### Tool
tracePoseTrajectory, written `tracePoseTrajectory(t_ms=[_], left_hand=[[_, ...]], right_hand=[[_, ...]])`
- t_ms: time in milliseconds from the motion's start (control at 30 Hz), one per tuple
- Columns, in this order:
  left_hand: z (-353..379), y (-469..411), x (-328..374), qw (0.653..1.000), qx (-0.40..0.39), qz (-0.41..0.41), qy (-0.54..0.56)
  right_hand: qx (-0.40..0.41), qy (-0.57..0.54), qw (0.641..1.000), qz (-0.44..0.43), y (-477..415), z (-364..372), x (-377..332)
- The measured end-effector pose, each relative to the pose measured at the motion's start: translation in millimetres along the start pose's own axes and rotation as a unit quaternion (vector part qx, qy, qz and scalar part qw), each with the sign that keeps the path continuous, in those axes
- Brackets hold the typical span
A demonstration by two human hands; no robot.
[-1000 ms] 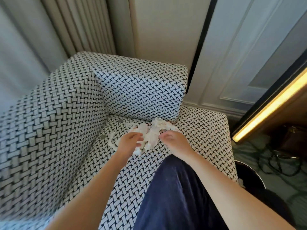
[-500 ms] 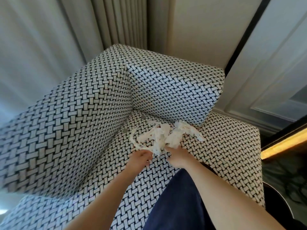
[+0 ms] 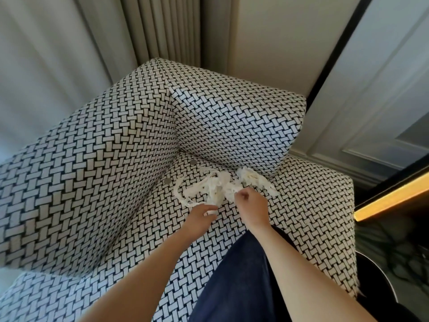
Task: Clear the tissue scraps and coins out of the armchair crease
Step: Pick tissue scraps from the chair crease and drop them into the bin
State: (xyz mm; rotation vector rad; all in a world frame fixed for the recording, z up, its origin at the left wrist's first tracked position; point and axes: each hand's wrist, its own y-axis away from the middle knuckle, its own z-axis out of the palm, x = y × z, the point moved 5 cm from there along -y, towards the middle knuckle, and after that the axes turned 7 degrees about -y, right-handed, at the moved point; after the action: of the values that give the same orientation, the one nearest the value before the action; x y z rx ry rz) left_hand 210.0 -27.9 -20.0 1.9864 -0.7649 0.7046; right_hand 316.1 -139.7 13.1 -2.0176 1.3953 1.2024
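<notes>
Pale curtains (image 3: 160, 31) hang behind the woven armchair (image 3: 92, 173), and a dark-blue trouser leg (image 3: 236, 282) rests on the seat. Two coins (image 3: 166, 181) lie along the crease by the seat's back corner, with the tissue scraps (image 3: 209, 189) heaped just beside them. The right hand (image 3: 251, 205) pinches the heap with curled fingers. The left hand (image 3: 200, 216) curls onto a loose strand. A second ago both hands covered the heap; now they sit at its near side.

L hand (image 3: 199, 214), R hand (image 3: 251, 205) grip tissue scraps (image 3: 216, 189); 2 coins (image 3: 166, 181) nearby.

Right hand (image 3: 251, 204) fingertips hidden among tissue scraps (image 3: 209, 189)
</notes>
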Motion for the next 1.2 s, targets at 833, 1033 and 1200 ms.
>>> tracePoseTrajectory(t_ms=[833, 1033, 1200], left_hand=[[-15, 12, -19, 0.976, 0.185, -0.043, 0.107], [-26, 17, -7, 0.964, 0.214, -0.027, 0.153], [-30, 22, 12, 0.96, 0.208, 0.008, 0.186]], right_hand=[[0.096, -0.193, 0.976, 0.008, 5, -18, 4], [0.082, -0.223, 0.971, 0.02, 10, -23, 4], [0.076, -0.234, 0.969, 0.021, 16, -30, 1]])
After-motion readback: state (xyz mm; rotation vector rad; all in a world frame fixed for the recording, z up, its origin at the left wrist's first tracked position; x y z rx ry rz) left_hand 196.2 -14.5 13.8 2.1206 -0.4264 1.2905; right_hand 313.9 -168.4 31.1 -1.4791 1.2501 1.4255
